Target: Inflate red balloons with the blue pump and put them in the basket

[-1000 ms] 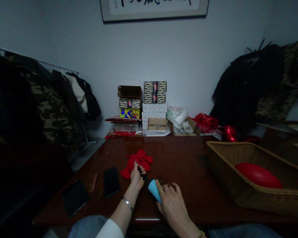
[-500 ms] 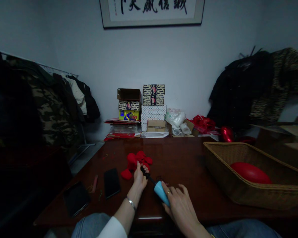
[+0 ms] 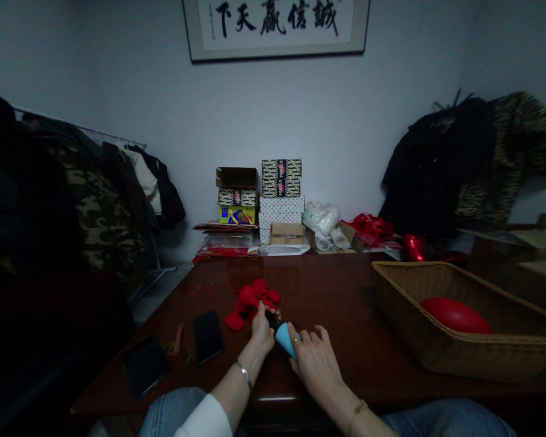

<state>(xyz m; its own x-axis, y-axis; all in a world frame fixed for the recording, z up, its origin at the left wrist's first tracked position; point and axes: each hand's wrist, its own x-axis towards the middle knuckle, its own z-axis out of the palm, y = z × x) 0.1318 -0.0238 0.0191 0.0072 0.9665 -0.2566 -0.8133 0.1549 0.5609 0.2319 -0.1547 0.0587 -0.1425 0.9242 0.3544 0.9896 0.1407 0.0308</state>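
My left hand [image 3: 262, 331] is closed round the black front end of a hand pump, beside red balloons [image 3: 248, 300] that lie bunched on the table. On the pump's light blue body [image 3: 285, 340] my right hand [image 3: 313, 355] is closed, with some of its fingers stretched out over the far side. The pump slants from the balloons down toward my right hand. Whether a balloon's neck sits on the black tip is hidden by my left fingers.
A wicker basket [image 3: 464, 352] holding an inflated red balloon [image 3: 455, 315] stands at the right. A dark phone [image 3: 208, 337], another dark flat item [image 3: 146, 365] and a small red item [image 3: 178, 339] lie at the left. Boxes [image 3: 282, 209] stand behind the table.
The blue body has slid toward my left hand, so the dark rod between them no longer shows. My right hand has moved up and left with it. The view has shifted slightly.
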